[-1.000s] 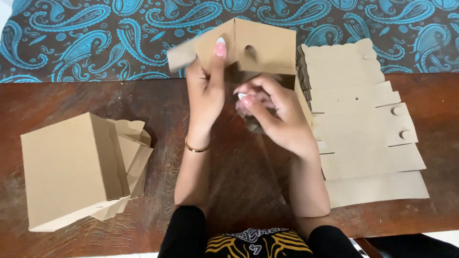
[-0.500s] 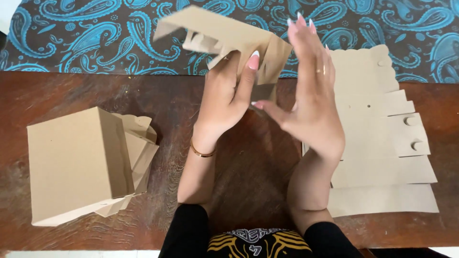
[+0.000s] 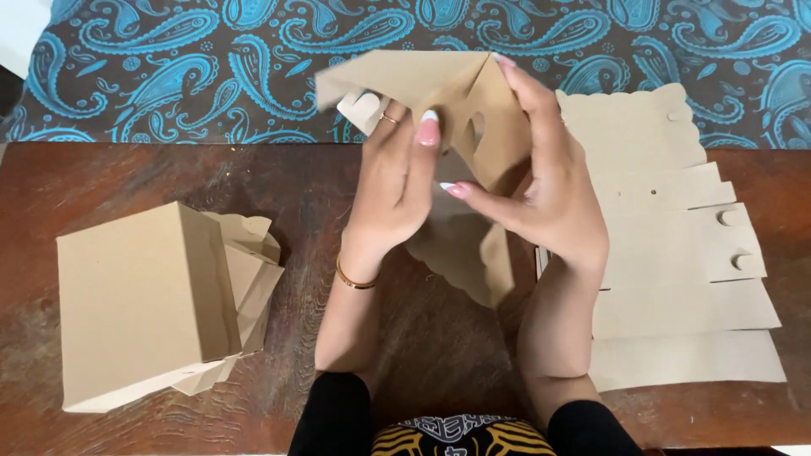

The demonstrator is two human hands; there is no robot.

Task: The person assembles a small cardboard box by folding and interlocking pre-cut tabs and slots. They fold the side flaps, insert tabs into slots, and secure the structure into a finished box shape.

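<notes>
Both hands' fingers now pinch the cardboard box blank, folded more steeply than before.

Folded boxes, flat blanks, table

Box blank in our fingers: matt brown cardboard, smooth | flat blanks right of our fingers: same dull cardboard | folded boxes to their left: matt cardboard | table below: dark wood, grained, slight sheen | cloth beyond fingertips: printed paisley fabric | bracelet: shiny metal.
</notes>
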